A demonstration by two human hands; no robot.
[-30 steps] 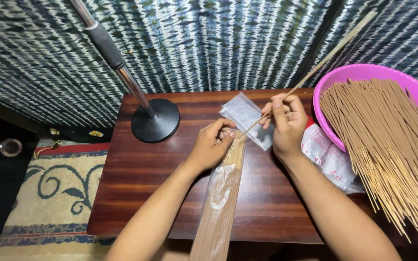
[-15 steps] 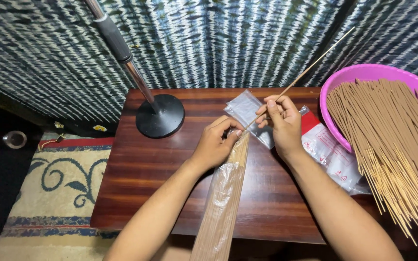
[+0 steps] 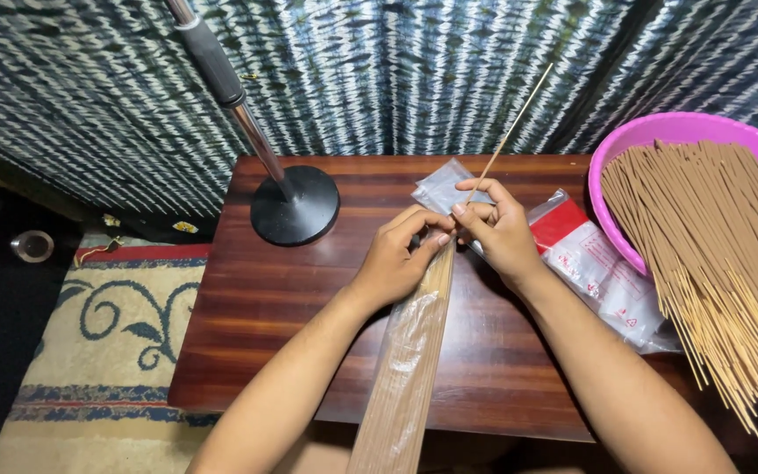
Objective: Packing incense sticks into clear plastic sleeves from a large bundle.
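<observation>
Steeper now, the single incense stick [image 3: 509, 133] is pointing up-right from the right hand [image 3: 495, 230], which is pinching it above the dark wooden table [image 3: 265, 307] beside patterned curtain [image 3: 396, 79]; the left hand [image 3: 396, 259] is gripping the clear sleeve of sticks [image 3: 410, 351].

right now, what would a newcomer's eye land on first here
Probably the pink basin at the right edge, heaped with brown incense sticks. Next, the two hands at the middle of the wooden table: the left hand holds the mouth of a clear sleeve of sticks, and the right hand pinches a single stick at that mouth. A black round stand base sits at the back left.
</observation>
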